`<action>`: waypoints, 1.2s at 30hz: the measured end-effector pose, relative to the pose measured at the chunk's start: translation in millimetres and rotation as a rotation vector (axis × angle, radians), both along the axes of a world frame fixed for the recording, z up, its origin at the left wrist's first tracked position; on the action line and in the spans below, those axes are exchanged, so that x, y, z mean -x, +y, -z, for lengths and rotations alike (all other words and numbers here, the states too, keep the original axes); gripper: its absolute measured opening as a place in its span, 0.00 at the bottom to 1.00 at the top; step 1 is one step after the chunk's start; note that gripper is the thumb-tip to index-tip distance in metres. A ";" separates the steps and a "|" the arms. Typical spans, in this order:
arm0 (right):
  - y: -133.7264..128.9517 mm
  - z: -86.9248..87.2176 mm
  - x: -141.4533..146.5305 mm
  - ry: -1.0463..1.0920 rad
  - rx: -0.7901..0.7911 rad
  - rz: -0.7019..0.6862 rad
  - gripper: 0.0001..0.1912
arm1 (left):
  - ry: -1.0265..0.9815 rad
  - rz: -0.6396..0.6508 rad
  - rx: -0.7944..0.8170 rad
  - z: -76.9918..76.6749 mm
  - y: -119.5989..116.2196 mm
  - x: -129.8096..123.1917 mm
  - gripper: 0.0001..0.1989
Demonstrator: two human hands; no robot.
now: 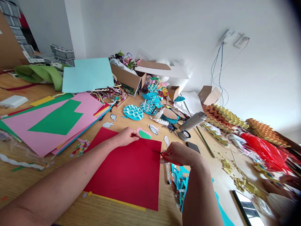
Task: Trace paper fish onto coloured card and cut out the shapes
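Observation:
A large red sheet of paper (127, 169) lies before me, with a yellow sheet (117, 201) peeking out below its near edge. My left hand (127, 137) pinches the red paper at its far edge. In my right hand (177, 153) are red-handled scissors (168, 154), their blades at the right edge of the red sheet. Just past the far edge lies a small pink and green piece of paper (144, 134). Grey paper fish (153, 129) lie around it.
Stacked coloured paper (47, 125) covers the left side. Blue scraps (180, 179), a phone (248, 207), a steel flask (194, 121) and egg trays (225, 116) are on the right. Blue wavy ovals (133, 112) and a cardboard box (128, 77) stand farther back. Another person's hands (279, 185) show at far right.

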State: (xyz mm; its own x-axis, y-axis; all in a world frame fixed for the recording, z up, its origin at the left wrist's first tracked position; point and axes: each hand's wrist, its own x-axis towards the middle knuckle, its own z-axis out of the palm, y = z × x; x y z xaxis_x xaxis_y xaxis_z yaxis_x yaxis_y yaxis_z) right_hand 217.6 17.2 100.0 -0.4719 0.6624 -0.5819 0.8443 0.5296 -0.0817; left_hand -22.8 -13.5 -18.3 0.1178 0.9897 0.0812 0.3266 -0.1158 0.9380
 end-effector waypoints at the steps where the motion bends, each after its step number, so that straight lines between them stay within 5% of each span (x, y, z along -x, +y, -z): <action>1: 0.2 0.6 0.1 0.000 -0.001 0.002 0.29 | -0.001 0.002 0.000 0.2 0.0 -0.1 0.08; 36: -0.1 1.1 8.3 -0.006 -0.029 -0.035 0.29 | 0.002 0.004 0.008 0.3 0.2 1.7 0.09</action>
State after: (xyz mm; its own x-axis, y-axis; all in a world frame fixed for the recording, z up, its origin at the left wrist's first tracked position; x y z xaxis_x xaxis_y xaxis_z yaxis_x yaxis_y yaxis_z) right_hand 209.3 17.1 98.9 -0.4914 0.6621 -0.5658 0.8258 0.5606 -0.0613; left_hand -24.5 -13.4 -18.6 0.1219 0.9898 0.0731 0.3276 -0.1097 0.9384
